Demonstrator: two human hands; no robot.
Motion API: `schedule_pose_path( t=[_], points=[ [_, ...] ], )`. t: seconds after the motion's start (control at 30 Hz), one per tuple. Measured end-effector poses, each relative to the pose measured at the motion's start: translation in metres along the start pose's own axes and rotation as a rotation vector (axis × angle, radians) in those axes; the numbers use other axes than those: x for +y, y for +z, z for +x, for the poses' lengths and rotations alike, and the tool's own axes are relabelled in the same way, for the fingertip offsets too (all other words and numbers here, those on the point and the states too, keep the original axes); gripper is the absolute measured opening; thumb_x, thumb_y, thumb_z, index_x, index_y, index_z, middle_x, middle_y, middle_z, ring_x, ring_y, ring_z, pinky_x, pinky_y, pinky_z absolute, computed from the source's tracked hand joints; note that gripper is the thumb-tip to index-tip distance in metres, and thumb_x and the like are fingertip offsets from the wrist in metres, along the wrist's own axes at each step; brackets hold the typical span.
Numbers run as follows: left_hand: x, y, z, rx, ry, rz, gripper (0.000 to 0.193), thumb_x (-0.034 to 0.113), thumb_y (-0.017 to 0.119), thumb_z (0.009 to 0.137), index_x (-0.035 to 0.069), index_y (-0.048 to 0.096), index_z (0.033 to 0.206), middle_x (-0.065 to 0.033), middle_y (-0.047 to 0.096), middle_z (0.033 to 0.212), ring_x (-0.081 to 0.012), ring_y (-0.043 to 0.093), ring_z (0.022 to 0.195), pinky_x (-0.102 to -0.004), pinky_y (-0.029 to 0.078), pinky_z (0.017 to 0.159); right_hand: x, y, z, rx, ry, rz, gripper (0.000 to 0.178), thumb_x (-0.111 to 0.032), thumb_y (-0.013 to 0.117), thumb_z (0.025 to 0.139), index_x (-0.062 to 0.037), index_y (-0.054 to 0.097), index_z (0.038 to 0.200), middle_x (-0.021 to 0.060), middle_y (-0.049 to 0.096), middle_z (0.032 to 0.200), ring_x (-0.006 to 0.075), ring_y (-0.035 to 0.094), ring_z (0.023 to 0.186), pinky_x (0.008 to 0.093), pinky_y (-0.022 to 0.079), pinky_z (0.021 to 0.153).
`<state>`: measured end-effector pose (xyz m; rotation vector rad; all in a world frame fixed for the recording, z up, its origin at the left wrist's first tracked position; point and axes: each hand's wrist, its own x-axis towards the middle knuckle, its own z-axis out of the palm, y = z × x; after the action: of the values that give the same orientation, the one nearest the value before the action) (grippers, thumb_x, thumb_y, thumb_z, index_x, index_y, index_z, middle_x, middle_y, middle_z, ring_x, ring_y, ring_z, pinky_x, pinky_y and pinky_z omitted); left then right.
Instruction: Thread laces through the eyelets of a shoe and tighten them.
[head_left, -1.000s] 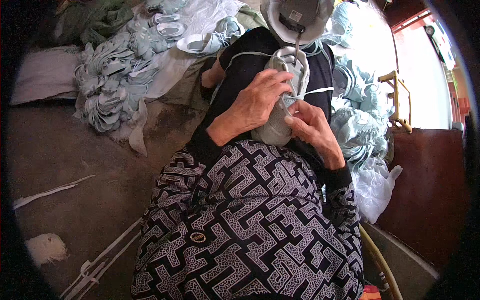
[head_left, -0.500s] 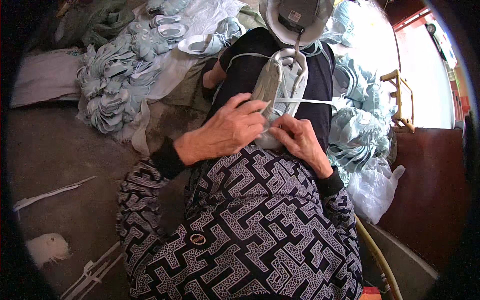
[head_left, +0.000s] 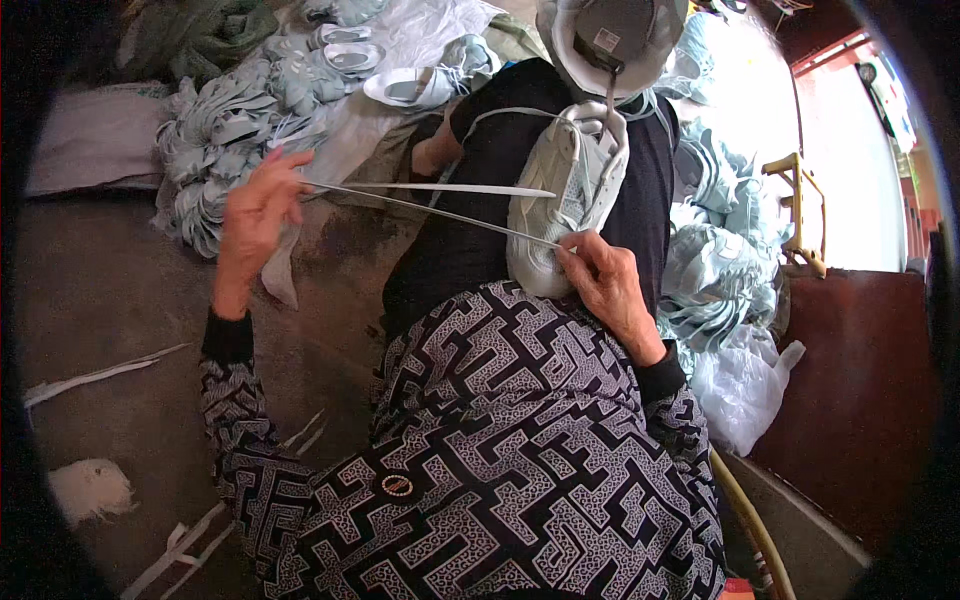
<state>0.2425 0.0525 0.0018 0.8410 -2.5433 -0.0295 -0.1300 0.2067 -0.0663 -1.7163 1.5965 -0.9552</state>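
A pale grey-green sneaker upper [head_left: 540, 245] lies on my dark-trousered lap, its rounded toe toward me. From its lacing area a flat white shoelace [head_left: 430, 187] runs taut out to the left. My left hand [head_left: 262, 215] has that lace in its fingers, well off to the left of my lap; motion blurs its fingertips. A second stretch of the lace slants back from there to my right hand [head_left: 605, 280]. Thumb and forefinger of the right hand pinch it beside the toe. Another loose lace trails from the collar end.
Heaps of pale shoe uppers [head_left: 215, 130] lie on sheeting at the left, with more uppers [head_left: 720, 265] at the right. A large grey-and-white shoe-like piece [head_left: 610, 45] stands beyond my knees. Nearby are a clear plastic bag [head_left: 742, 390], a yellow frame [head_left: 796, 210] and a brown panel [head_left: 850, 390].
My left hand has swung from beside the shoe far out to the left, drawing the lace out. The right hand stays by the toe, pinching the lace.
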Motion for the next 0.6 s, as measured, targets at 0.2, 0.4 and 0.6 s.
schedule_pose_path(
  t=[0.2, 0.4, 0.6],
  points=[
    [0.07, -0.051, 0.005, 0.083, -0.392, -0.786, 0.018, 0.015, 0.053, 0.089, 0.002, 0.061, 0.08, -0.0072, 0.064, 0.07, -0.0147, 0.055, 0.049, -0.0276, 0.043, 0.05, 0.003, 0.006, -0.002, 0.084, -0.068, 0.075, 0.01, -0.007, 0.06, 0.085, -0.0048, 0.061, 0.095, 0.0147, 0.057, 0.062, 0.025, 0.059, 0.052, 0.0326, 0.045, 0.051],
    [0.095, -0.086, 0.049, 0.19, 0.276, 0.037, 0.013, 0.01, 0.061, 0.085, -0.002, 0.064, 0.086, -0.0072, 0.06, 0.059, -0.017, 0.049, 0.042, -0.027, 0.038, 0.043, -0.002, 0.003, -0.001, 0.022, 0.021, 0.132, 0.009, -0.006, 0.059, 0.086, -0.0024, 0.06, 0.095, 0.0144, 0.059, 0.066, 0.0222, 0.06, 0.055, 0.0301, 0.045, 0.053],
    [0.096, -0.111, 0.051, -0.03, 0.271, 0.472, 0.022, 0.012, 0.066, 0.075, 0.005, 0.069, 0.096, -0.0115, 0.068, 0.087, -0.0283, 0.063, 0.076, -0.0405, 0.051, 0.066, 0.001, -0.006, -0.003, 0.055, 0.061, 0.237, 0.008, -0.007, 0.057, 0.089, -0.0003, 0.058, 0.093, 0.0059, 0.056, 0.065, 0.0106, 0.053, 0.056, 0.0266, 0.043, 0.052]
  ],
)
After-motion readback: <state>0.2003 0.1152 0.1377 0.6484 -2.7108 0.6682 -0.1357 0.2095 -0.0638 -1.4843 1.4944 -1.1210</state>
